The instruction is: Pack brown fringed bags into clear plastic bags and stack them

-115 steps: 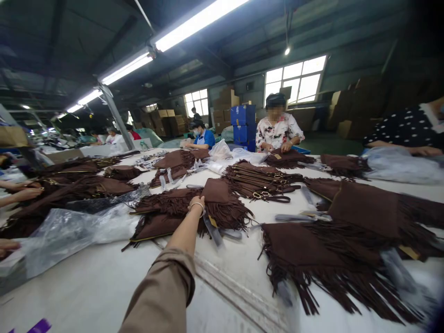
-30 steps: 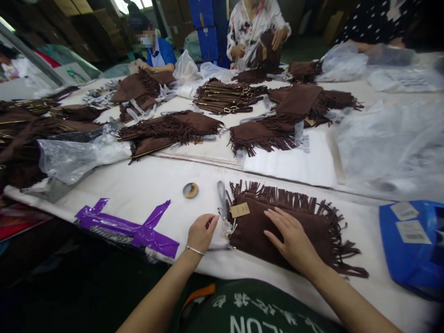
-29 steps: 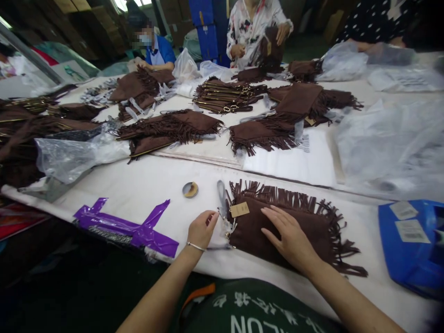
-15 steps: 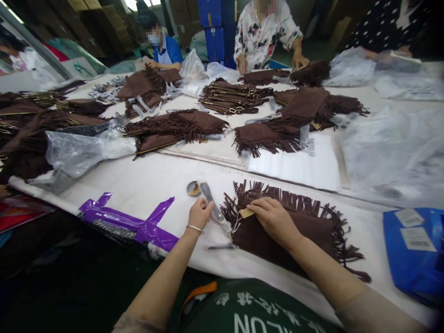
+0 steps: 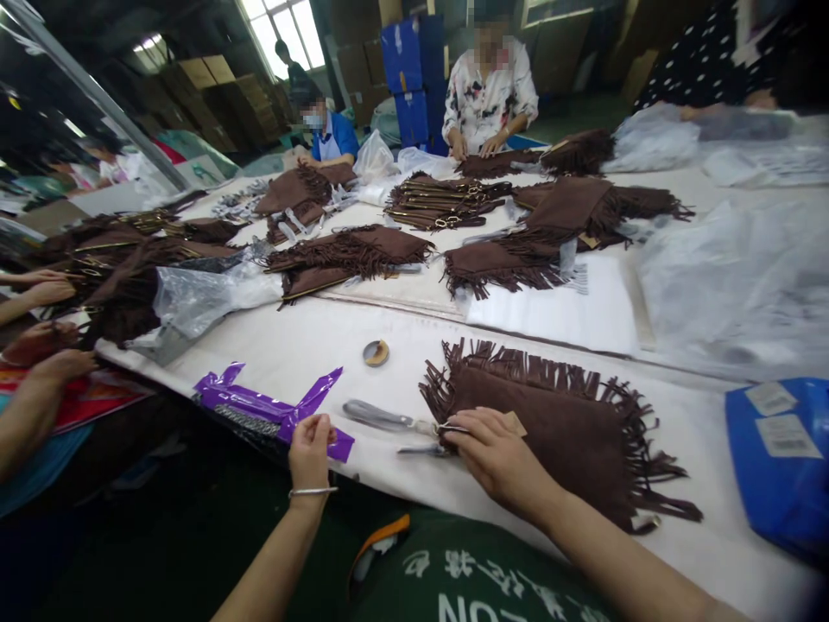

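Observation:
A dark brown fringed bag lies flat in front of me, with fringe along its far and right edges. My right hand is closed on its left corner, fingers together by a metal ring. From under that hand a tan paper tag sticks out. A grey plastic-wrapped strap runs left from the corner. At the table edge, over purple tape, my left hand is raised with thumb and fingertips pinched together; anything between them is too small to make out.
Beyond the bag sits a small round dish. A blue packet with white labels lies at right. White foam sheets, clear plastic bags and more fringed bags cover the far side. Co-workers' hands reach in at left.
My left hand has moved left and nearer, away from the strap, which has swung to point left. My right hand has shifted to the bag's corner. The camera view has tilted up and turned left.

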`<state>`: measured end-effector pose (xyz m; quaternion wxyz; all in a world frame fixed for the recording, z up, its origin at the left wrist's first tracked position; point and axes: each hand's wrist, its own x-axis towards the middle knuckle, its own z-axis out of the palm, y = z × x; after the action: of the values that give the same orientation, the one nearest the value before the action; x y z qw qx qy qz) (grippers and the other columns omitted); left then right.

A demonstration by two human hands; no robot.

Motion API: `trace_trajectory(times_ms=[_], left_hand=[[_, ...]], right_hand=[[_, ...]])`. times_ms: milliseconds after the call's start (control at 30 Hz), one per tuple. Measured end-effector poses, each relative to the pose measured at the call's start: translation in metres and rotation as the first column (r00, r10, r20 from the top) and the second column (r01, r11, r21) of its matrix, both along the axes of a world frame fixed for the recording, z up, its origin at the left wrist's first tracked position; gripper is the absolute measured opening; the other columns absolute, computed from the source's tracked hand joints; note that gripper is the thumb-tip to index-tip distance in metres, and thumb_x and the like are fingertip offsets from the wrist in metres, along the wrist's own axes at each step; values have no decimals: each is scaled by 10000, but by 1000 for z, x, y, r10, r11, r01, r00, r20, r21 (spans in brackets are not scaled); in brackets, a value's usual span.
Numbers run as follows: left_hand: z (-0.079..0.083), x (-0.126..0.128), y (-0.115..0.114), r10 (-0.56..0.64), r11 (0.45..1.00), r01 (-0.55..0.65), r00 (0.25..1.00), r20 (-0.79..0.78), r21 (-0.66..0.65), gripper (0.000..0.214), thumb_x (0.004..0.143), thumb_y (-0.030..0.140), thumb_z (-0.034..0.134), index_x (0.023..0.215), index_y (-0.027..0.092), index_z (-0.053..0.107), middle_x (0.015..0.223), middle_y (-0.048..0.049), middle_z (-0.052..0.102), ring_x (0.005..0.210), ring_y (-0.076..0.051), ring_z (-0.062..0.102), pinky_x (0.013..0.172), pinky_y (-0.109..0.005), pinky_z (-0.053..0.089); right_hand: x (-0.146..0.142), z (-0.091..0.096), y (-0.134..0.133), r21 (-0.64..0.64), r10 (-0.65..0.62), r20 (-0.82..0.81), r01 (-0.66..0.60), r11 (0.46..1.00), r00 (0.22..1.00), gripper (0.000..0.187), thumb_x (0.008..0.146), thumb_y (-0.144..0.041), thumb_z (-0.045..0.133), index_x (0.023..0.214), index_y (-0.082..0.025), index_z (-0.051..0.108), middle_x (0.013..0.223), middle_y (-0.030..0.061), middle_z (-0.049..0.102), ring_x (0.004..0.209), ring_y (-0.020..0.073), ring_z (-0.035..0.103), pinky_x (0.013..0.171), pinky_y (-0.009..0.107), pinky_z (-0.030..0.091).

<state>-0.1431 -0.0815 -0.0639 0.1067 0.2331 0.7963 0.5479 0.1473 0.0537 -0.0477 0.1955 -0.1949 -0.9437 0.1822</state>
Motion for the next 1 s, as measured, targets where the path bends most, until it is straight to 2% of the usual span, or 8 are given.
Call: trace_trajectory(times_ms=[100,167,233,333,500,667,800,1000], left_hand=[[13,6,18,-387,921,324,816,-430,-215,243,816,319,552,1009,174,578,968,-75,628,950,-226,580,893,-428,442],[18,18,28,-644,765,462,556,-525,-450,286,820,230,530,1102,194,565,1121,-95,593,1103,-256,499,994,-488,330],[18,30,34,-795,602,471,428,-430,-645,349,807,172,515,1152,210,545,1184,-92,565,1155,-262,453,1023,-500,262],[16,43,34,-861,439,433,454,-229,-787,310,776,161,526,1077,204,586,1090,-88,598,1101,-270,481,992,-476,272],[19,58,21,-832,335,475,555,-19,-814,283,759,287,568,1023,194,604,851,-75,663,855,-262,596,783,-378,405],[20,86,25,-744,275,611,624,238,-742,309,774,442,539,907,182,640,603,-13,659,583,-192,600,578,-269,404],[12,108,41,-663,274,726,618,422,-631,364,740,467,580,539,166,620,370,7,519,385,-136,463,504,-259,359],[-2,137,49,-429,468,794,588,685,-388,518,693,638,562,592,132,603,412,1,529,330,-82,388,393,-221,277]], right_hand=[[-38,-10,-6,-13,123,50,-122,992,991,278,904,-323,447,1110,-215,600,1287,52,543,1258,223,389,1075,440,264],[-49,-22,-8,-6,139,86,-139,990,987,281,900,-372,450,1024,-198,633,1311,56,522,1311,244,315,1085,465,230],[-47,-29,-8,-6,140,104,-140,990,985,270,883,-398,476,927,-201,655,1304,46,527,1331,249,277,1096,475,192],[-32,-27,-10,-35,130,118,-126,991,984,179,834,-350,547,839,-211,660,1247,32,561,1316,240,302,1107,462,160],[-14,-19,-17,-65,65,140,-56,996,988,315,796,-159,516,1095,-233,582,1310,24,512,1315,214,302,1101,445,177],[-3,-24,-15,98,-223,244,204,974,944,673,764,-414,621,1344,-159,394,1394,151,407,1303,356,274,1044,537,207],[6,-11,-15,143,-273,310,239,960,911,540,756,-386,649,1210,-119,527,1145,183,576,1070,337,480,900,478,354],[10,-1,-19,119,-231,346,202,972,909,373,809,-282,589,1135,-101,572,1115,186,579,1064,321,483,924,464,330]])
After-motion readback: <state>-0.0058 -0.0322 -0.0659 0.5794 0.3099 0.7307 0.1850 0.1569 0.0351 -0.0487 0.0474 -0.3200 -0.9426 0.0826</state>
